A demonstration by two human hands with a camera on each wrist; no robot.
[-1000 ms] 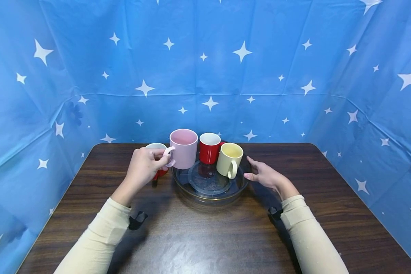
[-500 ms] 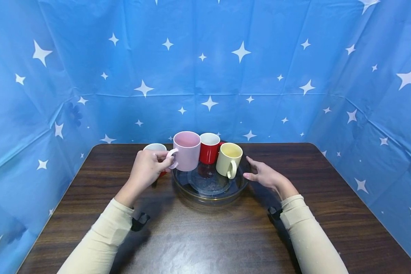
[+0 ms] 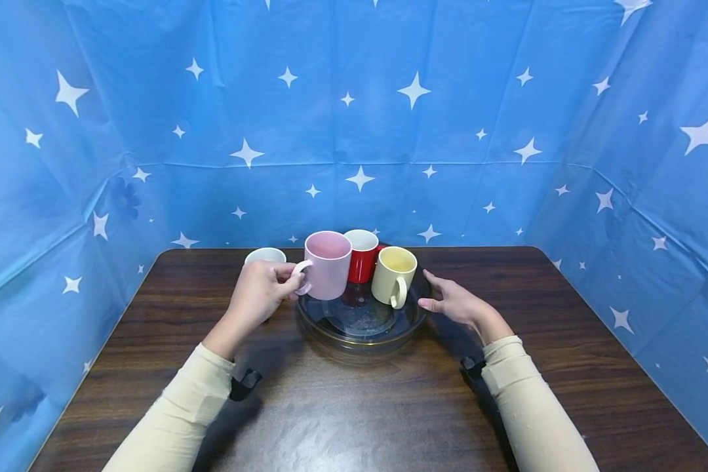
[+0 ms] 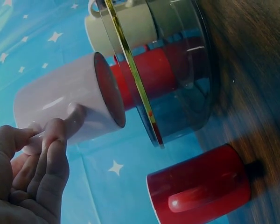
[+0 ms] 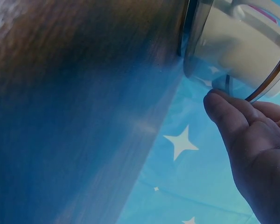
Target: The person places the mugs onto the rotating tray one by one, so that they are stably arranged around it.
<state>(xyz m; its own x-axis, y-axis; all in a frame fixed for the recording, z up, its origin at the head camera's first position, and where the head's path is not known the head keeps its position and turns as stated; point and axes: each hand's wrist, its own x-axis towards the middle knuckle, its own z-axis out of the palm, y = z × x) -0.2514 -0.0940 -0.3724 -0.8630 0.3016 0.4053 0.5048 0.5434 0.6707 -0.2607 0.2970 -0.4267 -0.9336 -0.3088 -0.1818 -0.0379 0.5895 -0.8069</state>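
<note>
Currently your L hand (image 3: 259, 295) pinches pink mug (image 3: 329, 272) by handle (image 3: 301, 265), abv glass bowl (image 3: 360, 342); R hand (image 3: 459, 303), uncurled, at bowl's R side.

Through my head camera I saw a creased blue backdrop (image 3: 360, 131) printed with white four-pointed stars (image 3: 414, 90), hanging behind the desk (image 3: 147, 347) and along both sides. The desktop had dark wood grain and rounded far corners; pale glare (image 3: 324, 440) lay on its near part.
</note>
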